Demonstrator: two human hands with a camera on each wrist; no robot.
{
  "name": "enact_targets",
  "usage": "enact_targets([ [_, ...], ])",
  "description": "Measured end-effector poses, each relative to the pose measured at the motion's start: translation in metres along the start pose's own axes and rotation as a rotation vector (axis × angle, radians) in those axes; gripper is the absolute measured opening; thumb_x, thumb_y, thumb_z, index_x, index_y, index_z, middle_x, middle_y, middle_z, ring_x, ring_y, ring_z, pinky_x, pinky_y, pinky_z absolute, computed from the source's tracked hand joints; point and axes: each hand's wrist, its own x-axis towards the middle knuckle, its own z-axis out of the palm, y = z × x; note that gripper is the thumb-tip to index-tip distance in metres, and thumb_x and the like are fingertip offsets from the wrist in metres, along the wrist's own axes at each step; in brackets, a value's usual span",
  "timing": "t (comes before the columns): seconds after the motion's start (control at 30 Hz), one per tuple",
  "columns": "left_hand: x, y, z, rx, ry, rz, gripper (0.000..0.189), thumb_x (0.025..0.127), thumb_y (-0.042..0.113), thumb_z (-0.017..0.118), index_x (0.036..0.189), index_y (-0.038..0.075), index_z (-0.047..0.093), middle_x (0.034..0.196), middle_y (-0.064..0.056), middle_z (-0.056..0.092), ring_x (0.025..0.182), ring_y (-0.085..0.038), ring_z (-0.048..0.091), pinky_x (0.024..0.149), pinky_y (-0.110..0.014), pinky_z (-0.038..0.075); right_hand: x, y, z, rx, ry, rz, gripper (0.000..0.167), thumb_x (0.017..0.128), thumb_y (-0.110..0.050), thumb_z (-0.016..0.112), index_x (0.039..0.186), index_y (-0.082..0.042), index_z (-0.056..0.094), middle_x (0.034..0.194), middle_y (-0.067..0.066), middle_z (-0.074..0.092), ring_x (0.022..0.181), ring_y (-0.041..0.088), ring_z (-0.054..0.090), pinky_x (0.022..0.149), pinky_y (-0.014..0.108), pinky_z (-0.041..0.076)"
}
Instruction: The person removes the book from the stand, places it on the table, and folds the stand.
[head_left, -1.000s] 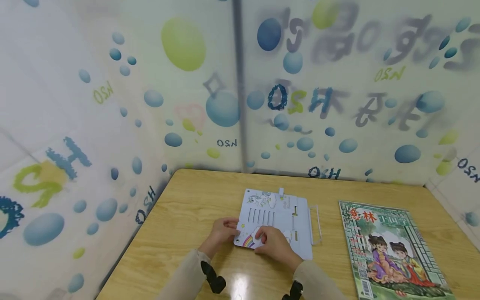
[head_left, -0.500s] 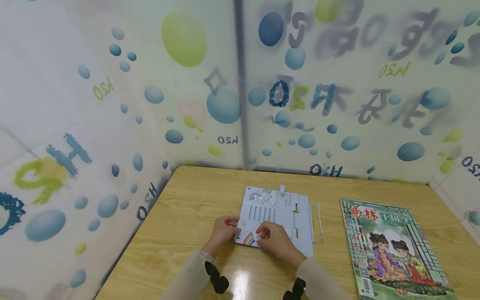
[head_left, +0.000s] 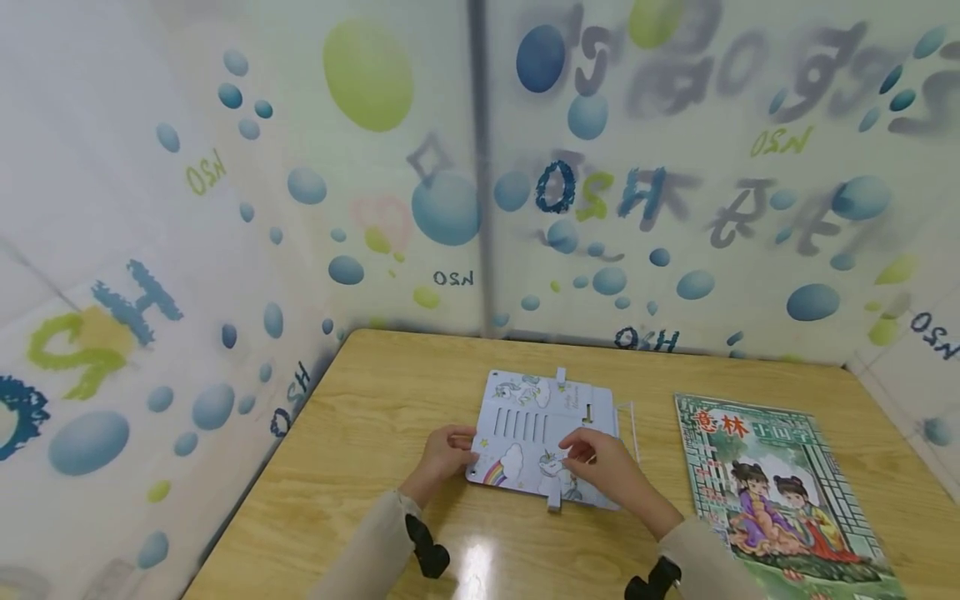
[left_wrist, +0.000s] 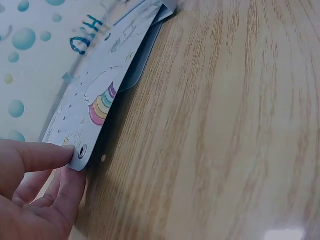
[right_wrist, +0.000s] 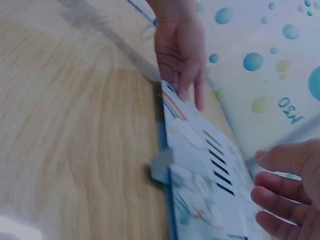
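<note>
A white folding book stand (head_left: 525, 475) with unicorn, cloud and rainbow prints lies on the table, its front panel crossed by several slots. My left hand (head_left: 444, 457) pinches its near left corner; in the left wrist view the thumb lies on top beside the corner's metal eyelet (left_wrist: 82, 151), fingers underneath. Over the near right part hovers my right hand (head_left: 603, 467), fingers loosely bent; the right wrist view shows nothing between its fingers (right_wrist: 280, 187). One small page clip (head_left: 554, 498) sticks out at the near edge, another clip (head_left: 561, 377) at the far edge.
A magazine (head_left: 783, 500) with two illustrated figures lies to the right on the wooden table (head_left: 360, 417). Wire legs (head_left: 630, 425) jut from the stand's right side. Bubble-patterned curtains (head_left: 420, 275) stand behind the table and at its sides.
My right hand has moved right, from above the rainbow and cloud print to the unicorn print. The near clip, not seen before, now shows. My left hand stays at the corner.
</note>
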Motion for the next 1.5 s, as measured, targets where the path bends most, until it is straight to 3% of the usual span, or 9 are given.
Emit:
enact_targets([
  [0.27,-0.001,-0.001,-0.003,0.014,-0.057,0.006,0.036,0.076,-0.011,0.066,0.111,-0.006,0.057,0.090,-0.015,0.058,0.075,-0.018,0.056,0.061,-0.028,0.050,-0.026,0.020,-0.049,-0.049,0.145,0.110,0.019,0.083,-0.005,0.066,0.102,-0.002,0.063,0.082,0.000,0.061,0.075,0.015,0.058,0.065,0.026,0.048],
  [0.47,-0.002,0.000,-0.004,0.005,-0.060,0.009,0.036,0.076,-0.011,0.065,0.111,-0.007,0.056,0.086,-0.014,0.057,0.073,-0.018,0.056,0.060,-0.027,0.050,-0.043,0.036,-0.067,-0.076,0.198,0.151,0.022,0.084,-0.008,0.066,0.104,0.000,0.062,0.085,0.003,0.063,0.075,0.016,0.059,0.063,0.026,0.049],
  [0.7,-0.002,0.001,-0.004,0.023,-0.057,0.002,0.035,0.076,-0.011,0.066,0.110,-0.005,0.057,0.088,-0.015,0.057,0.074,-0.019,0.056,0.060,-0.028,0.050,-0.049,0.054,-0.063,-0.071,0.223,0.188,0.023,0.080,-0.009,0.070,0.099,0.002,0.064,0.082,0.005,0.065,0.071,0.013,0.060,0.062,0.023,0.049],
  [1.03,-0.001,0.001,-0.004,0.027,-0.059,-0.016,0.036,0.075,-0.010,0.067,0.110,-0.004,0.057,0.089,-0.015,0.058,0.074,-0.019,0.057,0.060,-0.028,0.050,-0.051,0.060,-0.050,0.007,0.205,0.335,0.019,0.084,-0.017,0.068,0.093,-0.001,0.071,0.092,0.012,0.067,0.081,0.018,0.061,0.065,0.025,0.049],
  [1.5,0.000,0.001,-0.003,0.015,-0.055,-0.006,0.038,0.073,-0.013,0.068,0.109,-0.007,0.057,0.084,-0.014,0.059,0.069,-0.018,0.057,0.058,-0.028,0.050,-0.045,0.064,-0.034,-0.015,0.317,0.384,0.013,0.082,-0.011,0.067,0.087,0.001,0.067,0.082,0.007,0.065,0.072,0.013,0.055,0.064,0.024,0.045],
])
